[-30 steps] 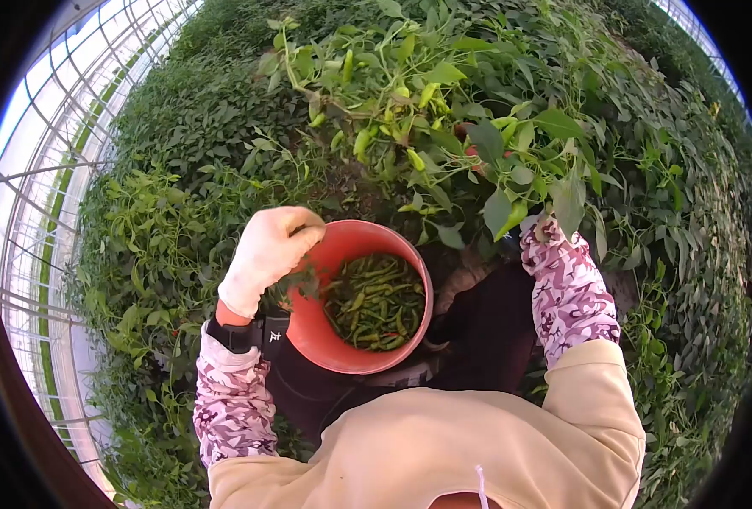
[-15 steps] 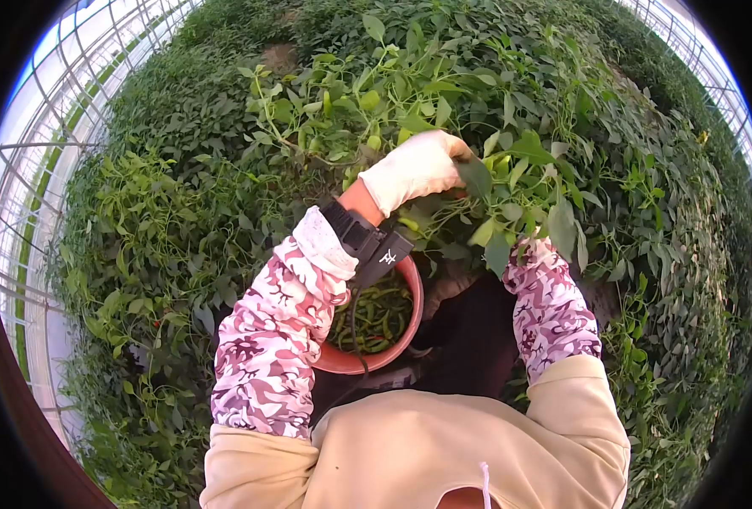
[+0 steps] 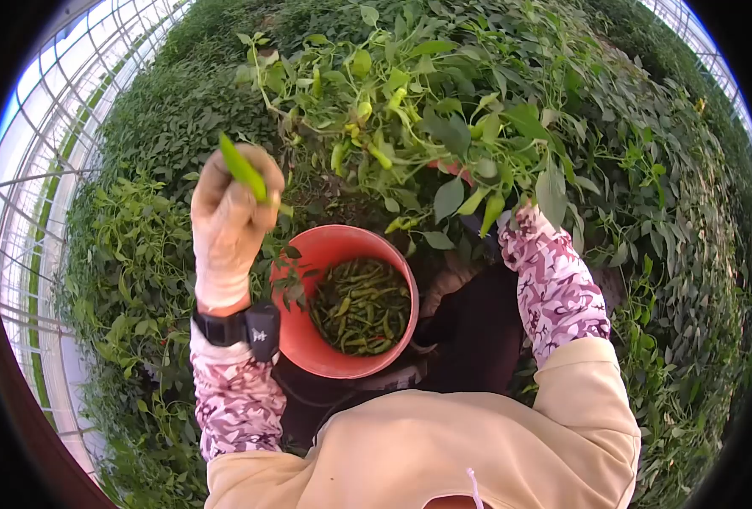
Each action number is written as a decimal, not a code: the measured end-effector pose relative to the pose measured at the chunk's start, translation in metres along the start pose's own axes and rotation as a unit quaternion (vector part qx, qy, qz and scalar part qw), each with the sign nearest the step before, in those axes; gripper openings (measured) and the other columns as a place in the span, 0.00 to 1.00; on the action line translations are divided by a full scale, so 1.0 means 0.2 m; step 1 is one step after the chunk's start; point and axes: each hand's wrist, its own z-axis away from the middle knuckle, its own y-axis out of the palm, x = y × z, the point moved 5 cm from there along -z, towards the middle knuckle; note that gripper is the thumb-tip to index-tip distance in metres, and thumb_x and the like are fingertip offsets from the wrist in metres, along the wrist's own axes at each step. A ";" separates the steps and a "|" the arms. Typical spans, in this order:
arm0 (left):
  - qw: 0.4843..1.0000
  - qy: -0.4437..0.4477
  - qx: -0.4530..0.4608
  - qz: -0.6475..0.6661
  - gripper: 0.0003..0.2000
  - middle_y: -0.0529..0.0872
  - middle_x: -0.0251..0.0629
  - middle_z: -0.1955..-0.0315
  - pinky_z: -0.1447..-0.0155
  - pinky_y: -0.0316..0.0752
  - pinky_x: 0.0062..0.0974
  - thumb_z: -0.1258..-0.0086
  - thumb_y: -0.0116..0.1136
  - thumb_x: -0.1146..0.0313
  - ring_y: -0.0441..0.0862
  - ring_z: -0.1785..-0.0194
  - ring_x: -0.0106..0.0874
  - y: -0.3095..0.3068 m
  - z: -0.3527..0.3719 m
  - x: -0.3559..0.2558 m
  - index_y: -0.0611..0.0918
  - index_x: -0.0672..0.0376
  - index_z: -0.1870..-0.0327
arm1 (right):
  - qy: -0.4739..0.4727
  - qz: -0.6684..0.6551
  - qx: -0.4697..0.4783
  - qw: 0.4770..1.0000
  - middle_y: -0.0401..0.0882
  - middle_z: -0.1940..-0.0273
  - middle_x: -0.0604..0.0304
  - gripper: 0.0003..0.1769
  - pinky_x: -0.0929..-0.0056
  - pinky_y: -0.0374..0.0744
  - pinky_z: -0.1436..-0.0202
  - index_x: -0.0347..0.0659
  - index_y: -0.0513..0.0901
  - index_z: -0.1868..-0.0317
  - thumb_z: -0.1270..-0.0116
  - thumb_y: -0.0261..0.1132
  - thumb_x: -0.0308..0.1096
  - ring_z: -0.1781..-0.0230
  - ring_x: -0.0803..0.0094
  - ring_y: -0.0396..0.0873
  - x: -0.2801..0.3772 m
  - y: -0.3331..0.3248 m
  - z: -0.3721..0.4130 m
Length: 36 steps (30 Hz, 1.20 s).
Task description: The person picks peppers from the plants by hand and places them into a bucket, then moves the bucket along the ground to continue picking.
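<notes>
Broadly, the plants (image 3: 444, 110) fill the view, a bank of leafy green with pale peppers hanging among the leaves. Below them, in front of the person, sits the bucket (image 3: 295, 327), orange and open-topped, with a heap (image 3: 361, 307) of green peppers in its bottom. The left hand (image 3: 228, 225), gloved, is raised just left of the bucket's rim. Its fingers are curled and pinch one pepper (image 3: 242, 170), which sticks up above the knuckles. The right sleeve (image 3: 554, 280) runs up into the leaves and the hand beyond it is hidden, so I cannot tell how those fingers lie.

To my eye, good work here means a light pinch near the stem end so the pod is not bruised, and a release low over the middle of the bucket, not at the rim.

Counted: one bucket, one hand in sight, two sleeves, one wrist strap (image 3: 245, 327), one pepper held. The heap is too tangled to count, and the hanging ones number several at least.
</notes>
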 end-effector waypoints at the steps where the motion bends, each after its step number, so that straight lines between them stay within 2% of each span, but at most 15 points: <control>1: 0.993 -0.061 0.049 -0.090 0.09 0.79 0.34 0.70 0.70 0.70 0.16 0.41 0.57 0.74 0.74 0.73 0.20 -0.02 0.07 0.03 0.77 0.63 0.60 | -0.002 0.000 0.000 1.000 0.56 0.35 0.52 0.32 0.60 0.70 0.41 0.43 0.55 0.33 0.35 0.57 0.36 0.41 0.58 0.66 0.00 0.01 0.01; 3: 0.854 -0.311 0.150 -0.388 0.08 0.81 0.38 0.68 0.67 0.73 0.23 0.44 0.55 0.75 0.78 0.70 0.27 -0.02 0.19 0.15 0.79 0.63 0.63 | -0.005 -0.001 0.002 1.000 0.56 0.35 0.52 0.32 0.60 0.70 0.41 0.42 0.55 0.33 0.35 0.57 0.36 0.41 0.58 0.66 0.01 0.00 0.00; 5: 0.667 -0.107 0.195 -0.711 0.09 0.82 0.42 0.67 0.62 0.74 0.28 0.44 0.53 0.72 0.80 0.67 0.34 -0.08 0.24 0.31 0.81 0.63 0.64 | -0.003 0.000 0.004 1.000 0.56 0.35 0.52 0.32 0.60 0.70 0.41 0.42 0.55 0.33 0.35 0.57 0.36 0.41 0.58 0.66 0.00 0.00 -0.01; 6: 0.808 -0.159 0.155 -0.546 0.09 0.82 0.44 0.67 0.59 0.74 0.32 0.43 0.52 0.68 0.80 0.64 0.40 -0.02 0.23 0.34 0.82 0.60 0.66 | -0.004 -0.001 0.007 1.000 0.56 0.35 0.52 0.32 0.60 0.70 0.41 0.42 0.55 0.33 0.35 0.57 0.36 0.41 0.58 0.67 0.01 0.01 -0.01; 7: 0.855 -0.114 0.171 -0.475 0.07 0.81 0.42 0.73 0.60 0.74 0.27 0.43 0.55 0.72 0.80 0.66 0.36 0.11 0.21 0.34 0.82 0.63 0.66 | -0.001 -0.002 0.006 1.000 0.56 0.35 0.52 0.32 0.60 0.70 0.41 0.42 0.55 0.33 0.35 0.57 0.36 0.41 0.58 0.67 0.00 0.02 0.00; 12: 0.797 -0.005 0.148 -0.586 0.21 0.81 0.45 0.68 0.59 0.73 0.34 0.48 0.63 0.56 0.79 0.63 0.42 0.59 0.00 0.51 0.79 0.58 0.55 | 0.017 -0.002 0.006 1.000 0.56 0.35 0.52 0.32 0.60 0.70 0.41 0.42 0.55 0.33 0.35 0.57 0.36 0.42 0.58 0.67 -0.03 0.04 0.03; 16: 0.902 0.048 0.122 -0.412 0.16 0.80 0.42 0.81 0.70 0.73 0.33 0.45 0.61 0.58 0.79 0.76 0.39 0.71 -0.11 0.58 0.79 0.61 0.63 | 0.021 -0.005 0.011 1.000 0.56 0.35 0.52 0.32 0.60 0.70 0.41 0.42 0.55 0.33 0.35 0.57 0.36 0.42 0.58 0.67 -0.02 0.03 0.04; 18: 0.956 -0.226 0.154 -0.103 0.10 0.82 0.34 0.77 0.67 0.70 0.21 0.43 0.60 0.64 0.77 0.72 0.23 0.67 -0.05 0.58 0.81 0.63 0.68 | 0.016 -0.007 0.015 1.000 0.56 0.35 0.52 0.32 0.60 0.70 0.41 0.42 0.55 0.33 0.35 0.57 0.36 0.42 0.58 0.67 0.00 0.00 0.03; 25: 0.860 -0.354 0.316 -0.187 0.13 0.82 0.39 0.73 0.61 0.72 0.20 0.46 0.57 0.68 0.79 0.68 0.24 0.24 0.30 0.24 0.81 0.66 0.61 | -0.025 -0.035 0.048 0.998 0.56 0.35 0.52 0.32 0.60 0.71 0.42 0.42 0.55 0.33 0.35 0.57 0.35 0.42 0.58 0.67 0.12 -0.25 -0.01; 27: 0.766 -0.229 0.343 -0.493 0.15 0.82 0.42 0.69 0.58 0.73 0.27 0.46 0.58 0.67 0.80 0.65 0.32 0.07 0.38 0.38 0.81 0.61 0.58 | -0.040 -0.046 0.060 0.996 0.56 0.35 0.52 0.32 0.60 0.71 0.42 0.41 0.55 0.33 0.35 0.57 0.35 0.42 0.58 0.67 0.19 -0.33 -0.01; 28: 0.617 -0.248 0.350 -0.660 0.16 0.81 0.44 0.65 0.55 0.72 0.32 0.46 0.59 0.63 0.78 0.61 0.39 0.03 0.41 0.40 0.80 0.58 0.56 | -0.042 -0.049 0.066 0.996 0.56 0.35 0.52 0.32 0.60 0.71 0.42 0.41 0.55 0.33 0.35 0.57 0.35 0.42 0.58 0.67 0.20 -0.37 -0.01; 29: 0.595 -0.143 0.321 -0.722 0.14 0.81 0.41 0.69 0.63 0.73 0.29 0.43 0.57 0.65 0.79 0.68 0.34 -0.03 0.43 0.44 0.80 0.61 0.58 | -0.047 -0.055 0.072 0.995 0.56 0.35 0.52 0.32 0.60 0.71 0.42 0.41 0.55 0.33 0.35 0.57 0.35 0.42 0.58 0.67 0.22 -0.41 -0.01; 31: 0.790 -0.269 0.210 -0.510 0.11 0.81 0.37 0.74 0.72 0.71 0.24 0.41 0.55 0.68 0.77 0.76 0.26 0.00 0.36 0.41 0.80 0.63 0.60 | -0.057 -0.062 0.082 0.993 0.56 0.35 0.52 0.32 0.60 0.71 0.42 0.41 0.55 0.33 0.35 0.57 0.35 0.42 0.58 0.67 0.28 -0.49 0.01; 32: 0.846 -0.209 0.194 -0.451 0.09 0.80 0.35 0.77 0.77 0.68 0.20 0.39 0.53 0.71 0.73 0.81 0.21 0.01 0.33 0.43 0.81 0.63 0.62 | -0.059 -0.066 0.088 0.992 0.56 0.35 0.52 0.32 0.60 0.71 0.42 0.41 0.55 0.33 0.35 0.57 0.35 0.42 0.58 0.67 0.30 -0.52 0.03; 36: 0.840 -0.164 0.177 -0.487 0.10 0.82 0.46 0.67 0.55 0.73 0.32 0.41 0.51 0.68 0.79 0.60 0.42 0.12 0.16 0.60 0.81 0.62 0.65 | -0.067 -0.064 0.095 0.991 0.56 0.35 0.52 0.32 0.59 0.71 0.42 0.41 0.55 0.34 0.35 0.57 0.35 0.42 0.58 0.67 0.40 -0.63 0.11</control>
